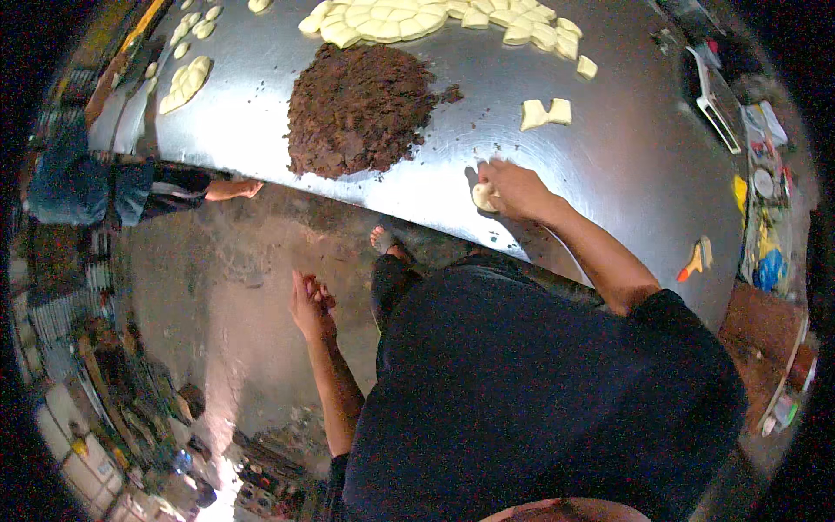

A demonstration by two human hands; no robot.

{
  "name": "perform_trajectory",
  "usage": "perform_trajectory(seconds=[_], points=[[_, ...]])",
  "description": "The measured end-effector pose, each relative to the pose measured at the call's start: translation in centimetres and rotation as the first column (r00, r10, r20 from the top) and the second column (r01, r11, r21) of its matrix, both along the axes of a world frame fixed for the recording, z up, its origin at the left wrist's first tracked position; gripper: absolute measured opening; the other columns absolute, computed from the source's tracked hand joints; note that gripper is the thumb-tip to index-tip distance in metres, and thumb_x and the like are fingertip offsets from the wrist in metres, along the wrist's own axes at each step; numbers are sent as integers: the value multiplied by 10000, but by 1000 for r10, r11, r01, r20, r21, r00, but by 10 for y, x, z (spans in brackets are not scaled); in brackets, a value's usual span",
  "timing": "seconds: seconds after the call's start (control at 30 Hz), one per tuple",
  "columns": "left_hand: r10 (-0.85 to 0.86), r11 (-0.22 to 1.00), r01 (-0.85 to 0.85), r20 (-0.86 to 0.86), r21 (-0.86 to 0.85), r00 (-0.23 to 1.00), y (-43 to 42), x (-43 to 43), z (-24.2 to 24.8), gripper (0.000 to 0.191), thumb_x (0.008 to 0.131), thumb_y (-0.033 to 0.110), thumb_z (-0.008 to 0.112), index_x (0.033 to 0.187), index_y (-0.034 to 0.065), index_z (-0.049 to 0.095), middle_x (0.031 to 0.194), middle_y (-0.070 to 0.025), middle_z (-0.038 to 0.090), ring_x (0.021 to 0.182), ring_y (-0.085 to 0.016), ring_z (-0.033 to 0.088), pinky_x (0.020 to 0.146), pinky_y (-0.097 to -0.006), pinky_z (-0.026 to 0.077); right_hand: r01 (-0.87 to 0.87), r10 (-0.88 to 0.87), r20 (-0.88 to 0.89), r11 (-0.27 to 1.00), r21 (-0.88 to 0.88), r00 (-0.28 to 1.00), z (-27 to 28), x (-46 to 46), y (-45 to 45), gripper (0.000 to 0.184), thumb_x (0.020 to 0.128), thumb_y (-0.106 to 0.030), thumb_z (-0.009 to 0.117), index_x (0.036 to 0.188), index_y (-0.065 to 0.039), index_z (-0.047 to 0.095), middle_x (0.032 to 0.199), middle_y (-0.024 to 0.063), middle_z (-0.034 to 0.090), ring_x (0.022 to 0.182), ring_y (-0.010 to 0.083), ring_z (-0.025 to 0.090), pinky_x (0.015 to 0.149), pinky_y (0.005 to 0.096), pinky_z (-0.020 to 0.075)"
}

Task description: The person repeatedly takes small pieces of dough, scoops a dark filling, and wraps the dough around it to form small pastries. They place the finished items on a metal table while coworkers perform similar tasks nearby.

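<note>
My right hand [518, 189] is curled around a small ball of pale dough [484, 197] on the metal tabletop [626, 163], near its front edge; the fingers are slightly blurred and hide part of the ball. Off the table, over the floor, hangs my left hand [314, 303], fingers loosely bent and apart with nothing visible in them. A broad heap of dark brown crumbly filling [359, 111] lies on the table left of my right hand. Two joined pieces of cut dough [546, 113] rest just beyond that hand.
Flattened dough pieces [391, 19] crowd the far side. Filled-looking oval dough pieces [187, 83] lie at the far left. A brush with an orange-tipped handle [695, 260] is on the right. Another person's arm [231, 189] reaches along the left edge. Cluttered goods [770, 196] line the right.
</note>
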State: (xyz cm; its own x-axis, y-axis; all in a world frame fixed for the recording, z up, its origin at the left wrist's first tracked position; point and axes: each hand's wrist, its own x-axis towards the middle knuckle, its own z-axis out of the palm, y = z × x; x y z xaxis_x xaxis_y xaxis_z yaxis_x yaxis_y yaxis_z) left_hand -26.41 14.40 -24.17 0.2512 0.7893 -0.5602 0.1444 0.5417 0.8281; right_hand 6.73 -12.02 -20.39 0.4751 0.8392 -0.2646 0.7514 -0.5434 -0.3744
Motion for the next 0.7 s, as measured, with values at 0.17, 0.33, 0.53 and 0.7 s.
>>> perform_trajectory(seconds=[0.17,0.33,0.53,0.7], points=[[-282,954,285,-42,94,959,-5,42,4,299,982,312,606,906,24,602,628,-17,525,508,-103,482,434,-256,363,290,39,-471,742,604,881,32,13,79,281,809,-174,620,1050,-33,589,930,198,664,845,379,674,766,459,557],[-774,469,697,-127,543,620,-65,208,-1,214,944,207,666,878,3,661,717,-40,648,626,-75,563,558,-261,458,218,-269,-54,629,746,962,29,82,52,398,800,-51,599,1197,-56,574,1101,158,643,942,276,672,850,351,538],[-571,-486,570,-734,663,367,-190,400,-23,513,803,138,655,1294,35,549,1235,-229,587,1147,-403,547,1023,-458,427,388,-431,192,894,226,882,-12,122,-84,629,816,-133,645,1416,-87,462,1380,179,512,1264,376,501,1074,483,405],[-706,-261,715,-633,648,316,-223,401,-67,300,775,20,623,1063,70,686,1109,-214,638,1032,-416,598,896,-505,490,392,-451,331,890,232,829,-91,106,-116,563,939,-122,471,1491,-104,368,1604,146,233,1475,382,210,1119,633,249]])
